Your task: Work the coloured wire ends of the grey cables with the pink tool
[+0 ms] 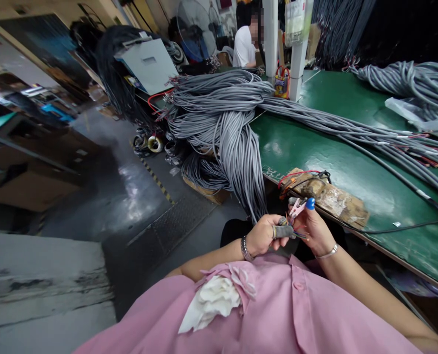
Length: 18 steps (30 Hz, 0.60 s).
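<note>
My left hand (pixel 266 235), with a dark bracelet at the wrist, is closed in front of my body; grey wrapping covers its thumb and a finger. Thin coloured wires (pixel 300 235) stick out from between the two hands. Close beside it on the right, my right hand (pixel 317 232) has a blue cap on a fingertip and holds a small pink clip (pixel 297 208) between its fingers. Both hands are just off the table's front edge, below a worn wooden block (pixel 331 200) with red and black leads.
Large bundles of grey cable (pixel 237 132) hang over the left end of the green table (pixel 355 169) and stretch across it. A white post (pixel 297 69) stands at the back. Behind it sits a person in white (pixel 244 46).
</note>
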Motion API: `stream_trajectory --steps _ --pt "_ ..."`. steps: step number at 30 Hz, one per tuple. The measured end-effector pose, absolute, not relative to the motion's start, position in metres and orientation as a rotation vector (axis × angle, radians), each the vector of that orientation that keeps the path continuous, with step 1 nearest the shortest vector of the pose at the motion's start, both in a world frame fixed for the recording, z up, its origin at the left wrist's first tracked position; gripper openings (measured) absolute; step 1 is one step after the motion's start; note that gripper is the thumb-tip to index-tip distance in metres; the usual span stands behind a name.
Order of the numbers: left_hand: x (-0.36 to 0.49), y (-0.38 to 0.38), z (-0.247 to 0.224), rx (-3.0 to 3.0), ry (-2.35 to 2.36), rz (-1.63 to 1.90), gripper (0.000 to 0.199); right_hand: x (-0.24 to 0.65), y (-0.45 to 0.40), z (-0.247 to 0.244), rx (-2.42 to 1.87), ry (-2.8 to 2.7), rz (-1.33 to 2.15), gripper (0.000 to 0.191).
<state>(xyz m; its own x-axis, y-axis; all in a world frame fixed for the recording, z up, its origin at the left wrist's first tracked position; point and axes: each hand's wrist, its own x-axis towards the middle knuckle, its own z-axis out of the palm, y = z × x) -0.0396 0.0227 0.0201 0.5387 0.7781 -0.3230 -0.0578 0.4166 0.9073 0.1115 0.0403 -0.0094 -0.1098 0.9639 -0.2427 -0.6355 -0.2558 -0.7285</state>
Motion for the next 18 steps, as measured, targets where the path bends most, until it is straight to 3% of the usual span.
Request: stream_trajectory --steps 11,18 --pt "-0.047 0.013 0.019 1.052 0.915 0.635 0.036 0.117 0.034 -0.011 -0.799 -0.538 1.777 0.055" --pt "-0.045 0.006 0.02 1.019 0.96 0.779 0.032 0.118 0.027 -0.003 -0.878 -0.672 1.638 0.031"
